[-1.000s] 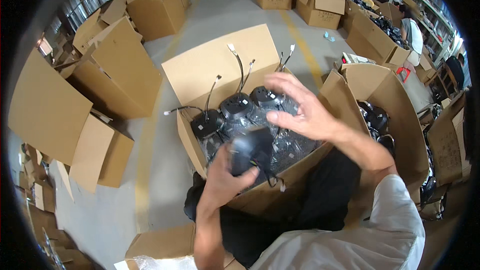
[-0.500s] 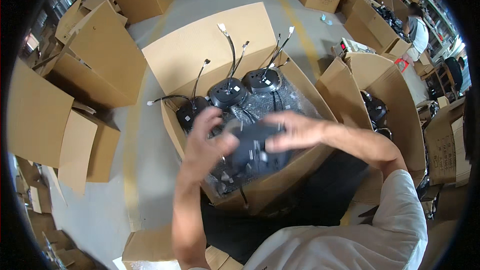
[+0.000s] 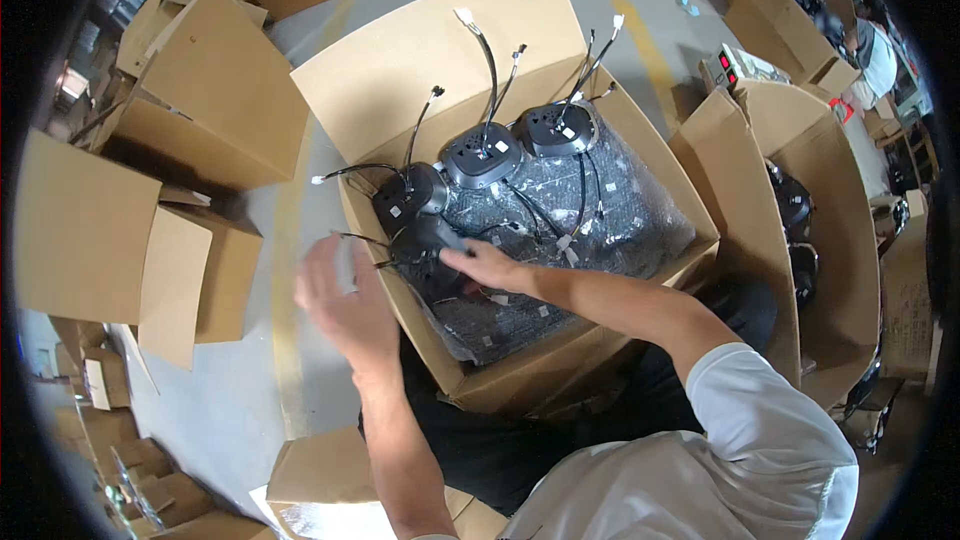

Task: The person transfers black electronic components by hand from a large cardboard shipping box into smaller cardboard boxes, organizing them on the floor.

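A large open cardboard box [image 3: 500, 380] stands before me, lined with bubble wrap [image 3: 620, 205]. Along its far and left sides sit rounded black plastic housings with upright cables: one at far right [image 3: 556, 130], one in the middle [image 3: 482, 155] and one at left [image 3: 409, 195]. My right hand [image 3: 485, 265] grips the right edge of another black housing [image 3: 425, 238], nearer to me by the left wall. Blurred, my left hand [image 3: 345, 305] is outside that wall, thumb apart from the fingers, close to a thin black cable end. Contact with the cable is unclear.
To the right, another open box [image 3: 830, 240] holds more black housings [image 3: 790, 198]. A small device with red displays [image 3: 740, 65] stands behind it. Open cartons [image 3: 190, 130] line the left side. Another person [image 3: 875, 60] is at the far right.
The black housing has gone from above the bubble wrap to the box's left side. My right hand moved left with it; my left hand came off it and moved outside the box wall.
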`<action>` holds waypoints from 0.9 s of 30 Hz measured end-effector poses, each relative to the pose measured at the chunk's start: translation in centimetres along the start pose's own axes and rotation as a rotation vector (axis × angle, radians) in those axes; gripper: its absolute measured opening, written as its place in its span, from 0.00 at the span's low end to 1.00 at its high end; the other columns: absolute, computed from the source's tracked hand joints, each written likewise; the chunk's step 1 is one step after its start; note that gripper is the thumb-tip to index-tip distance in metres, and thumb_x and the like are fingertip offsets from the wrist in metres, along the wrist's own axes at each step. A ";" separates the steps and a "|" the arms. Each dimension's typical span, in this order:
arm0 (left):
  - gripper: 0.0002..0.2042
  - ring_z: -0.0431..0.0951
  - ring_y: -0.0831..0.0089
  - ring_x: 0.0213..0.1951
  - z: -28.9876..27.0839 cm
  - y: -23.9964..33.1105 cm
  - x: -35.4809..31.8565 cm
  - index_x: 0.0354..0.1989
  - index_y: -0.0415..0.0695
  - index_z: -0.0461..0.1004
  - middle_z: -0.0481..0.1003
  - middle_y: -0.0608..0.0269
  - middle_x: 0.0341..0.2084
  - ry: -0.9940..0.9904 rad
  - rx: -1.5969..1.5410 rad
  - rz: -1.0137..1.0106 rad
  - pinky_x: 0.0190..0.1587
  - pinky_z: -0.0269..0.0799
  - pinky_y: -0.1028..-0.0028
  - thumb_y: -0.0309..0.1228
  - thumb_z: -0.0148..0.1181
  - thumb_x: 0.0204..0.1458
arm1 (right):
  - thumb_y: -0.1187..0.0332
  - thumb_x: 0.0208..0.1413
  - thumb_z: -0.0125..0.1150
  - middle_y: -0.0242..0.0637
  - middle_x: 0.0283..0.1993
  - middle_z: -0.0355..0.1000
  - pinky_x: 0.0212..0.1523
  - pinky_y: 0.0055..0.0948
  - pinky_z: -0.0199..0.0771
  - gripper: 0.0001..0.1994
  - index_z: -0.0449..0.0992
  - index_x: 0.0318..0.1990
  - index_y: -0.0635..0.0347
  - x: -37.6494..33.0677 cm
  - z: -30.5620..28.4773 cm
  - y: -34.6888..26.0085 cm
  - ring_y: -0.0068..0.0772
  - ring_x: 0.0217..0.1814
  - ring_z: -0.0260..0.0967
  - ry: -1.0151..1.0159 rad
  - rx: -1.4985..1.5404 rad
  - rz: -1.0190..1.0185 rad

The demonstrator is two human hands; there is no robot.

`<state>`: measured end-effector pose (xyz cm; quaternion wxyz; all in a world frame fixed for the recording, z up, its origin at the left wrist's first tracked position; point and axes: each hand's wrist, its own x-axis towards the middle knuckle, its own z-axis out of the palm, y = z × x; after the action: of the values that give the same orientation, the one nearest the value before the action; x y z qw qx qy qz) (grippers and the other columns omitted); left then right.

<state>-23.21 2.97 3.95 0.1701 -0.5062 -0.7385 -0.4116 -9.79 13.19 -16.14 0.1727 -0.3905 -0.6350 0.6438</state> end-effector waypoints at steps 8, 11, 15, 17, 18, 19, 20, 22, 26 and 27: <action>0.25 0.62 0.46 0.65 8.9 -1.2 -5.5 0.56 0.32 0.68 0.68 0.44 0.59 -0.774 0.082 0.351 0.67 0.58 0.56 0.31 0.63 0.51 | 0.41 0.56 0.54 0.55 0.38 0.78 0.46 0.45 0.76 0.30 0.80 0.42 0.65 1.5 -1.4 -0.5 0.49 0.40 0.79 -0.140 -0.190 0.153; 0.37 0.52 0.42 0.69 10.7 -1.7 -7.6 0.65 0.32 0.57 0.55 0.37 0.67 -1.186 0.148 0.324 0.69 0.55 0.56 0.30 0.69 0.47 | 0.58 0.51 0.57 0.47 0.41 0.80 0.45 0.48 0.75 0.14 0.83 0.36 0.54 2.0 -1.7 -0.2 0.51 0.43 0.77 -0.200 -0.716 -0.227; 0.36 0.57 0.41 0.67 9.6 -7.0 -9.5 0.66 0.35 0.56 0.53 0.38 0.68 -1.063 0.518 0.455 0.67 0.60 0.56 0.24 0.65 0.47 | 0.58 0.49 0.57 0.53 0.32 0.78 0.41 0.51 0.76 0.15 0.82 0.30 0.62 -4.3 -9.1 -9.8 0.56 0.40 0.77 -0.347 -0.949 -0.589; 0.37 0.57 0.42 0.67 10.7 -6.8 -10.1 0.67 0.36 0.55 0.53 0.40 0.69 -1.071 0.535 0.509 0.67 0.60 0.57 0.23 0.64 0.47 | 0.53 0.51 0.58 0.53 0.32 0.78 0.42 0.51 0.77 0.20 0.81 0.31 0.64 -11.0 -18.5 -14.5 0.57 0.40 0.76 -0.115 -0.922 -0.662; 0.38 0.57 0.44 0.68 11.0 -5.9 -10.2 0.68 0.38 0.54 0.53 0.41 0.69 -1.078 0.580 0.513 0.67 0.59 0.58 0.22 0.63 0.46 | 0.52 0.54 0.57 0.51 0.36 0.77 0.42 0.48 0.77 0.20 0.80 0.36 0.64 -13.9 -23.8 -15.6 0.54 0.42 0.76 -0.008 -0.760 -0.705; 0.38 0.57 0.44 0.68 10.7 -3.9 -9.8 0.68 0.38 0.54 0.53 0.41 0.69 -1.084 0.580 0.536 0.67 0.59 0.58 0.22 0.63 0.46 | 0.53 0.58 0.56 0.48 0.38 0.77 0.42 0.46 0.76 0.20 0.78 0.40 0.63 -18.1 -29.0 -16.5 0.51 0.42 0.75 0.106 -0.621 -0.567; 0.35 0.59 0.41 0.66 9.6 -0.8 -9.0 0.67 0.35 0.57 0.55 0.36 0.67 -1.080 0.509 0.520 0.66 0.59 0.55 0.29 0.63 0.50 | 0.54 0.60 0.56 0.47 0.41 0.77 0.43 0.42 0.77 0.19 0.78 0.43 0.62 -19.4 -35.3 -13.8 0.49 0.43 0.75 0.347 -0.684 -0.741; 0.33 0.61 0.37 0.64 7.8 0.6 -8.4 0.66 0.32 0.60 0.58 0.31 0.65 -1.072 0.480 0.463 0.66 0.58 0.53 0.37 0.64 0.55 | 0.61 0.59 0.58 0.46 0.42 0.78 0.45 0.36 0.77 0.16 0.77 0.49 0.62 -25.0 -43.4 -11.2 0.40 0.44 0.77 0.788 -0.132 -0.481; 0.34 0.61 0.36 0.64 9.5 1.9 -10.1 0.65 0.32 0.62 0.58 0.30 0.65 -1.021 0.246 0.482 0.65 0.59 0.54 0.38 0.65 0.54 | 0.72 0.46 0.62 0.53 0.46 0.76 0.50 0.48 0.73 0.22 0.73 0.52 0.66 -32.4 -57.0 12.5 0.57 0.47 0.73 1.044 -0.741 0.230; 0.34 0.61 0.37 0.64 9.9 1.8 -10.7 0.65 0.32 0.61 0.57 0.30 0.65 -1.087 0.231 0.470 0.65 0.59 0.54 0.38 0.65 0.54 | 0.73 0.45 0.63 0.57 0.52 0.73 0.51 0.49 0.73 0.27 0.68 0.56 0.69 -33.0 -56.7 17.4 0.61 0.51 0.72 1.018 -0.807 0.502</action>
<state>-15.34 4.46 -8.40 -0.0912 -0.7719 -0.6281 0.0375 56.87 25.82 -17.04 0.1362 -0.8125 -0.5552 0.1146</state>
